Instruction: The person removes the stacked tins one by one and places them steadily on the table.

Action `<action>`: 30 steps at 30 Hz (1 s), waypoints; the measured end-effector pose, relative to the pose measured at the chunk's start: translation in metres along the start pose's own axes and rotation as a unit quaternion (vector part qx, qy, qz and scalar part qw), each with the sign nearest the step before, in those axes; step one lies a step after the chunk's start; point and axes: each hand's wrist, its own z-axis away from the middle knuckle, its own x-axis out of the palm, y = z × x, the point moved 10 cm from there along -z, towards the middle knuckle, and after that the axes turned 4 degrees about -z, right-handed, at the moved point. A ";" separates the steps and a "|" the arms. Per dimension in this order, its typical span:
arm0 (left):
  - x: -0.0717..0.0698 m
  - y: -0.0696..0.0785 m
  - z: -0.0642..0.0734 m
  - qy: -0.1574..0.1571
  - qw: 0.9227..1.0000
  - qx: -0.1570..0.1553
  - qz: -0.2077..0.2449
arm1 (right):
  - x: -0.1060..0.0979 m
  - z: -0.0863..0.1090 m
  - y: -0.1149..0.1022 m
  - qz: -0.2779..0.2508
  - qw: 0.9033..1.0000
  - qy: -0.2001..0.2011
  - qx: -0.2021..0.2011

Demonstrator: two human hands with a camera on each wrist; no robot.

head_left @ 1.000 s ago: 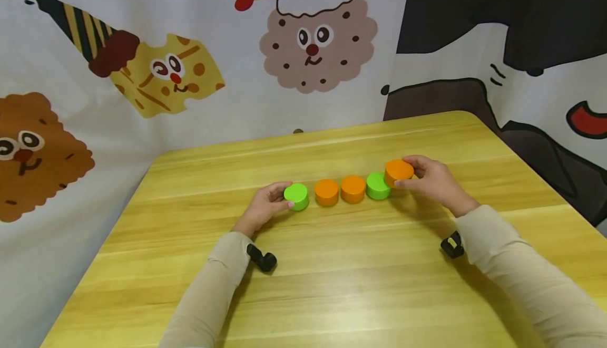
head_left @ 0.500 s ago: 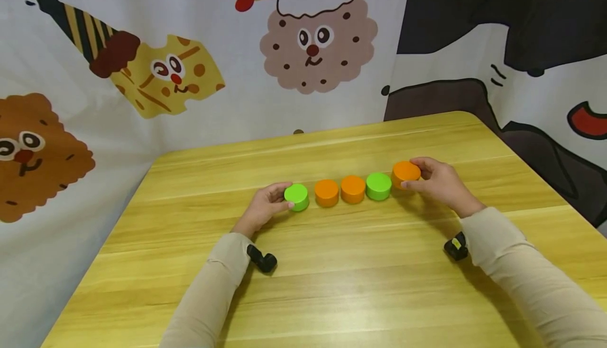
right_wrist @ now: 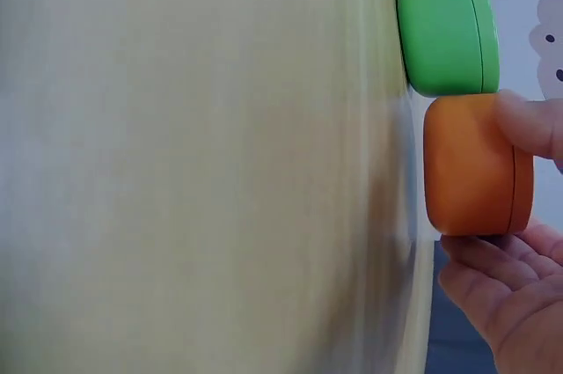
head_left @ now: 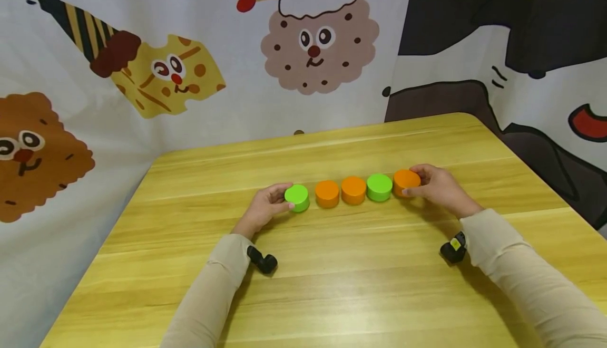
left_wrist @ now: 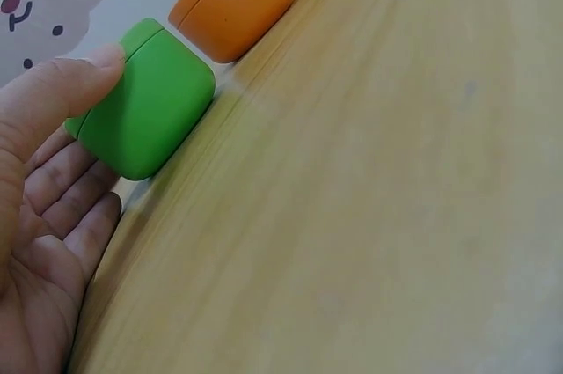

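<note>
Several small round lidded jars form a row across the table, green and orange. My left hand [head_left: 263,206] holds the green jar [head_left: 296,198] at the left end; in the left wrist view its thumb lies along the lid of that green jar [left_wrist: 145,106]. Two orange jars, one [head_left: 327,194] and another [head_left: 353,190], stand side by side to the right of it, then a second green jar [head_left: 379,187]. At the right end, my right hand [head_left: 441,190] grips a third orange jar [head_left: 405,182] between thumb and fingers. In the right wrist view a thin gap shows between this orange jar [right_wrist: 471,167] and the tabletop.
The wooden table [head_left: 313,284] reaches back to a white cloth [head_left: 227,121] printed with cartoon figures. Black wrist cameras sit by the left cuff [head_left: 262,259] and the right cuff [head_left: 453,248].
My right hand has carried the orange jar slightly right and then down, from overlapping the second green jar to beside it. The left hand and the other jars have stayed in place.
</note>
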 end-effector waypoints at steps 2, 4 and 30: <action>0.001 -0.001 0.000 -0.002 1.000 0.000 0.000 | 0.002 0.000 0.003 0.003 1.000 -0.003 0.003; 0.002 -0.003 0.001 -0.006 1.000 -0.003 0.001 | 0.005 0.000 0.006 0.001 1.000 -0.008 0.006; 0.001 0.002 -0.004 0.007 1.000 -0.013 0.008 | 0.008 -0.004 0.009 -0.024 0.999 -0.035 0.021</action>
